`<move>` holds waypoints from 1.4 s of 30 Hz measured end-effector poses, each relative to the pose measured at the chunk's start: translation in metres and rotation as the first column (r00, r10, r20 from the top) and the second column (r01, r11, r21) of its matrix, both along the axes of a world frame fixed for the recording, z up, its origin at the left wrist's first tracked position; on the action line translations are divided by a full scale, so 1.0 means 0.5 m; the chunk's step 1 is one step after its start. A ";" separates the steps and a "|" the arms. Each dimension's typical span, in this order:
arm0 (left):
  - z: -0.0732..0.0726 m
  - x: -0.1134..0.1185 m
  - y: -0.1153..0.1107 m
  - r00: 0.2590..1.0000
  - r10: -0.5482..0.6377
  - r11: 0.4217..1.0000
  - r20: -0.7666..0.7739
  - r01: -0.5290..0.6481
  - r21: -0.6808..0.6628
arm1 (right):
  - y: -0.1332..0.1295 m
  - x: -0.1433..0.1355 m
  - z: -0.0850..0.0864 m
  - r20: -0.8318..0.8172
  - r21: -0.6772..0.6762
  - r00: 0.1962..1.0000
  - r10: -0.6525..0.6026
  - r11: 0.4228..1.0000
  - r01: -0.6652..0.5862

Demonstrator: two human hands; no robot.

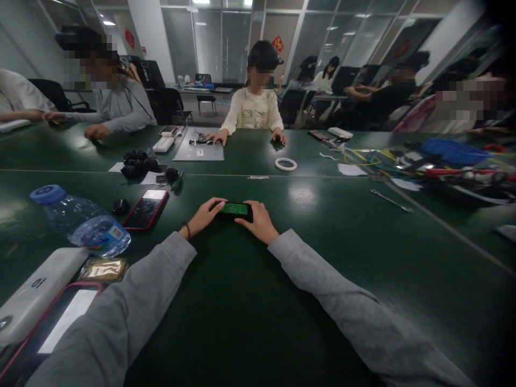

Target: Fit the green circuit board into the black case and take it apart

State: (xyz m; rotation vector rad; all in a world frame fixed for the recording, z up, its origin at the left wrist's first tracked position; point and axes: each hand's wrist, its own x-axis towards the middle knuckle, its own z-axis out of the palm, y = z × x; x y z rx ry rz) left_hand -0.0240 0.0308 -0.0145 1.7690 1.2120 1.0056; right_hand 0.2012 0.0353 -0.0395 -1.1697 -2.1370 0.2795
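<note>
Held sideways between both hands, low over the green table (242, 301), is a small black phone (236, 209) with a lit green screen facing me. My left hand (202, 216) is closed on its left end, with the thumb along the edge near the screen. The right end is gripped by my right hand (260, 221), its thumb lying across the lower front corner. What the fingers behind the phone do is hidden. Left of my hands lie a red-edged phone (147, 208) and a small black case (120, 206).
A tipped water bottle (88, 223), a long white device (42, 295) and another red-edged phone (60, 322) lie at left. Farther off are black parts (139, 164), a white ring (286, 164), a wrench (391, 201) and tangled cables (439, 161). Several people sit around; one person (253, 107) faces me.
</note>
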 end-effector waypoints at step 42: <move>0.001 -0.006 -0.003 0.994 -0.097 0.995 0.044 0.098 -0.031 | 0.003 0.008 0.003 -0.196 -0.073 0.980 0.024 0.997 -0.039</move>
